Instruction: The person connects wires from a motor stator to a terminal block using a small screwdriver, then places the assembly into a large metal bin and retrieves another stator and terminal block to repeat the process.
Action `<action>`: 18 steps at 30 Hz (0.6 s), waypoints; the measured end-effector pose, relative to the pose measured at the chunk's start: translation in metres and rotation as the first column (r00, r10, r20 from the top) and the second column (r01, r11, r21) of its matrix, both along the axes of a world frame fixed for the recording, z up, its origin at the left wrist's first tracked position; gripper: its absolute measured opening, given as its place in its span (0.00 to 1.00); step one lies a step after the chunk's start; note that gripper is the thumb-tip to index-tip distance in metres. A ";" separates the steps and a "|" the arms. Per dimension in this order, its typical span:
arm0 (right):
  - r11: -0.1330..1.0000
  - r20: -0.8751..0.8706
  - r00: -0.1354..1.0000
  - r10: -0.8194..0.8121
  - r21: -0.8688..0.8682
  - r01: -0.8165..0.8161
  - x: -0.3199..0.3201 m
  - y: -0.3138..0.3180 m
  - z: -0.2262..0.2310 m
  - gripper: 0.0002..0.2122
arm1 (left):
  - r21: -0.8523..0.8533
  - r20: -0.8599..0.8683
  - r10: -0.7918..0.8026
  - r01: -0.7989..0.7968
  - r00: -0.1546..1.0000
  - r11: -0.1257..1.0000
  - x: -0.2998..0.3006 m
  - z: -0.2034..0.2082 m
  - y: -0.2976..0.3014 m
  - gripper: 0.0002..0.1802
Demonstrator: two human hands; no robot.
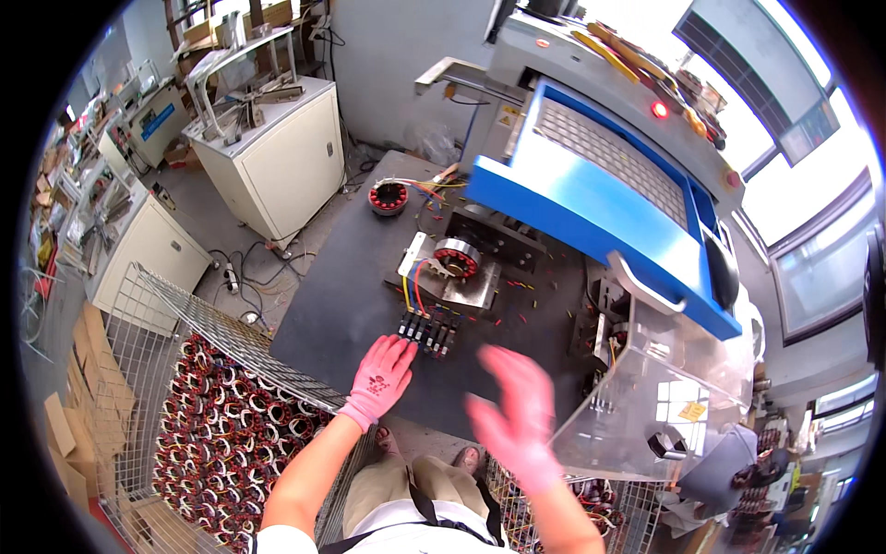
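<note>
My left hand [380, 379], in a pink glove, rests with its fingers stretched out at the near left side of a row of black wire clips [427, 331]; no held thing shows in it. My right hand [512, 411], gloved too, is blurred over the near edge of the table, thumb apart from the fingers and nothing visible in it. Beyond the clips, a ring-shaped motor stator [469, 265] with red windings sits on a metal fixture [475, 291]. Yellow, blue and red wires [420, 282] run from it to the clips. A second stator [388, 198] lies farther left.
A blue-fronted machine [591, 217] with a clear guard [646, 397] stands over the dark table [323, 305]. Small coloured offcuts [522, 319] are scattered there. A wire cage [221, 309] full of stators is at the left. A person [724, 462] is at the far right.
</note>
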State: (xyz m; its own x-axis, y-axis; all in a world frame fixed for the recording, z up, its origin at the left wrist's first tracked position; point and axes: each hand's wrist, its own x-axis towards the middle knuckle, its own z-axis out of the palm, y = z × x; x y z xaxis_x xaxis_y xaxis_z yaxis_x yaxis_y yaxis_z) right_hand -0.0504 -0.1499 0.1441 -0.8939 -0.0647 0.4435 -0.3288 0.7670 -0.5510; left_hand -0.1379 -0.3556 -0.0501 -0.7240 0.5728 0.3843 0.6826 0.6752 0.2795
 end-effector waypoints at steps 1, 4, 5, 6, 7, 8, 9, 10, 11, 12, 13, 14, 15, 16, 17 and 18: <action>0.995 0.025 0.999 -0.023 -0.096 0.026 -0.035 -0.030 -0.030 0.27 | 0.010 -0.003 -0.006 0.006 1.000 1.000 0.000 0.001 0.002 0.29; 0.966 0.054 0.965 -0.256 0.054 0.253 -0.124 -0.062 -0.138 0.33 | 0.031 0.049 -0.029 0.028 0.998 0.999 -0.003 0.001 0.007 0.25; 0.975 0.218 0.966 -0.138 -0.140 0.171 -0.141 -0.071 -0.142 0.34 | 0.059 0.058 -0.024 0.020 0.998 0.998 -0.004 -0.004 0.006 0.26; 0.933 0.352 0.936 0.009 -0.339 0.119 -0.153 -0.077 -0.145 0.35 | 0.075 0.056 -0.020 0.016 0.998 0.997 -0.004 -0.008 0.003 0.26; 0.773 0.456 0.867 0.201 -0.618 0.145 -0.155 -0.078 -0.147 0.31 | 0.090 0.055 -0.018 0.013 0.998 0.996 -0.004 -0.011 0.001 0.27; 0.589 0.447 0.810 0.379 -0.792 0.161 -0.156 -0.078 -0.124 0.24 | 0.105 0.066 0.005 -0.012 0.998 0.994 -0.003 -0.017 -0.004 0.27; 0.542 0.520 0.745 0.418 -0.801 0.256 -0.157 -0.058 -0.110 0.21 | 0.098 0.091 0.006 -0.015 0.996 0.995 -0.002 -0.016 -0.007 0.29; 0.499 0.581 0.673 0.457 -0.794 0.346 -0.161 -0.037 -0.096 0.20 | 0.108 0.103 0.002 -0.013 0.995 0.994 -0.003 -0.016 -0.008 0.30; 0.629 0.575 0.784 0.234 -0.705 0.329 -0.168 -0.018 -0.095 0.18 | 0.115 0.111 -0.003 -0.009 0.994 0.993 -0.004 -0.014 -0.008 0.30; 0.732 0.502 0.865 0.004 -0.591 0.339 -0.178 -0.002 -0.101 0.16 | 0.121 0.118 -0.015 0.001 0.993 0.993 -0.003 -0.013 -0.008 0.30; 0.924 0.277 0.938 -0.211 -0.258 0.284 -0.192 0.006 -0.105 0.14 | 0.118 0.111 -0.013 0.000 0.994 0.993 -0.003 -0.014 -0.008 0.30; 0.943 -0.036 0.952 -0.305 0.125 0.307 -0.207 0.013 -0.106 0.14 | 0.127 0.106 -0.017 0.003 0.994 0.992 -0.005 -0.013 -0.006 0.30; 0.944 0.005 0.970 -0.242 0.233 0.235 -0.216 0.018 -0.106 0.14 | 0.134 0.105 -0.028 0.014 0.994 0.991 -0.005 -0.012 -0.004 0.31; 0.928 0.053 0.981 -0.184 0.337 0.156 -0.225 0.024 -0.106 0.15 | 0.142 0.104 -0.041 0.026 0.994 0.990 -0.003 -0.010 0.000 0.31; 0.905 0.111 0.987 -0.113 0.422 0.056 -0.232 0.020 -0.103 0.16 | 0.178 0.079 -0.042 0.027 0.996 0.984 -0.003 -0.004 -0.002 0.29; 0.887 0.162 0.977 -0.137 0.460 0.048 -0.234 0.021 -0.098 0.16 | 0.233 0.100 -0.044 0.020 0.994 0.972 -0.004 -0.001 0.000 0.29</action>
State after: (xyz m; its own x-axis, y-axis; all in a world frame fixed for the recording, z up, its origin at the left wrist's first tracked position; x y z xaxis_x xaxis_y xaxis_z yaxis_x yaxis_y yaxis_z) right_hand -0.2841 -0.1287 0.0461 -0.9683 -0.1310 0.2126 -0.1708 0.9684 -0.1816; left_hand -0.1420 -0.3559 -0.0506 -0.7494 0.5009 0.4331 0.6621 0.5622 0.4955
